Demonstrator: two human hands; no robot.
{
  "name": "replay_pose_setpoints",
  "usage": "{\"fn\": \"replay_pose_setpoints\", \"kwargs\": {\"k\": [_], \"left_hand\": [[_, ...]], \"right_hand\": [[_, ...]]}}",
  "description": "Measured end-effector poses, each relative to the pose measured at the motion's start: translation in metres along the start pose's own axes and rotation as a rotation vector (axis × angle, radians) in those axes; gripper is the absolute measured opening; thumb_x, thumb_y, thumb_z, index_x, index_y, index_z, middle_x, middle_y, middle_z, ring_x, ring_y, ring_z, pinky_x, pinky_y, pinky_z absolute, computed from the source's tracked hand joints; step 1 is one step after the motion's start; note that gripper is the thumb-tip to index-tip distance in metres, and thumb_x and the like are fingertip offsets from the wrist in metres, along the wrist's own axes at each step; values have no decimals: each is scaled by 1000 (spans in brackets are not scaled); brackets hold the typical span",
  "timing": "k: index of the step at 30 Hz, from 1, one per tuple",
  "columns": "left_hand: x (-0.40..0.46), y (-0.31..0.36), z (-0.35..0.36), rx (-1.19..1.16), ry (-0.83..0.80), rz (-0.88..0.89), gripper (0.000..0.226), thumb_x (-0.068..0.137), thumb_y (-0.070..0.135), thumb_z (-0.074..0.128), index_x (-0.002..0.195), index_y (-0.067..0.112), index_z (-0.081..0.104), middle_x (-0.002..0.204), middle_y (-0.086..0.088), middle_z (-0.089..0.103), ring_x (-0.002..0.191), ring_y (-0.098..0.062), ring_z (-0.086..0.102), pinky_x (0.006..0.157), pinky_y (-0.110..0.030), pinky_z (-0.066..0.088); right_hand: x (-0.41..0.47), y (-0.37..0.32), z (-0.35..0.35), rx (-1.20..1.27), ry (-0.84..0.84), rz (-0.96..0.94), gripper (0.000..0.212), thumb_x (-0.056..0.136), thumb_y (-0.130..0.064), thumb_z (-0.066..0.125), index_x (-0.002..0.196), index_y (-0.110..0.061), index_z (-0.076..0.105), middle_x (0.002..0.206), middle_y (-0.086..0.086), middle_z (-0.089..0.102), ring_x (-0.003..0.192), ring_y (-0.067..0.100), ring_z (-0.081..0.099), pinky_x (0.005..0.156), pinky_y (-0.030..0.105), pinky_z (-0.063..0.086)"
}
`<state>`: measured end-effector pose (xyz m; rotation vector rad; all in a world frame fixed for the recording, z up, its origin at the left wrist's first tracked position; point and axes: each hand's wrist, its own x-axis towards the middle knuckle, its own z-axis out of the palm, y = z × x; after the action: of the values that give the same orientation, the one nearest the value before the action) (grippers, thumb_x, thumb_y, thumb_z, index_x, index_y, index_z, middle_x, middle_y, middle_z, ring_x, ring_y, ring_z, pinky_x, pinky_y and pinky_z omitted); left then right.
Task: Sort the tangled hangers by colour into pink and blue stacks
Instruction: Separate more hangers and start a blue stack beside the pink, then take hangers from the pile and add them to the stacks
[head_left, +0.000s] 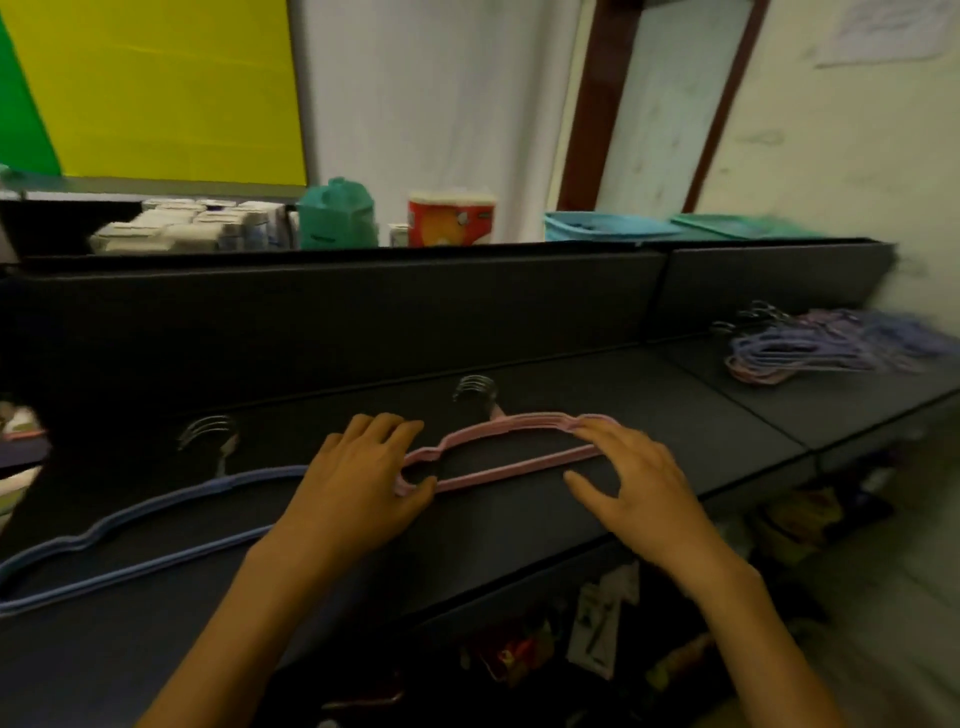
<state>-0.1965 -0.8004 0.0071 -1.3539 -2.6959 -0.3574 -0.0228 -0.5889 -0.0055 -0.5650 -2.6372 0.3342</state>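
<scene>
Hangers lie in three groups along a dark worktop (597, 519) that runs from the lower left toward the far right, with a dark upright panel (363, 322) rising behind it. Largest in view is the blue stack (130, 540) at the left, flat on the surface, its long axis following the front edge of the worktop and its metal hooks (205, 430) pointing away toward the panel. Next comes the tangled pile (821, 345) at the far right end, well apart from the hands, a blurred heap of bluish-purple and pink hangers with hooks at its back left. Between these lies the pink stack (498, 451), also flat, its long axis running left to right along the worktop and its hooks (475, 388) pointing toward the panel. The left hand (358, 483) rests on the left end of the pink stack, fingers over the top bar and thumb against the lower corner, pinching that end. The right hand (639, 480) lies over the right end with fingers spread wide and nearly straight, fingertips touching the top bar, thumb held apart over the bare surface. Beyond the panel stand small boxes (192, 228), a green bag (337, 215), a red and white pack (451, 218) and a blue basket (597, 226).
</scene>
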Motion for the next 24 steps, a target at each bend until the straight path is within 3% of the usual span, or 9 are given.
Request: {"fn": "replay_pose_setpoints", "kwargs": {"k": [11, 24], "left_hand": [[84, 209, 61, -105, 40, 225, 67, 85, 59, 47, 143, 29, 29, 143, 8, 35, 129, -11, 33, 105, -29, 32], [202, 399, 128, -112, 16, 386, 68, 87, 56, 46, 144, 26, 27, 143, 6, 34, 128, -15, 32, 101, -34, 35]], "right_hand": [[-73, 222, -99, -128, 42, 218, 52, 90, -48, 52, 138, -31, 41, 142, -15, 38, 131, 4, 29, 103, 18, 17], [-101, 425, -151, -74, 117, 382, 46, 87, -42, 59, 130, -27, 51, 132, -12, 49, 126, 8, 40, 106, 32, 34]]}}
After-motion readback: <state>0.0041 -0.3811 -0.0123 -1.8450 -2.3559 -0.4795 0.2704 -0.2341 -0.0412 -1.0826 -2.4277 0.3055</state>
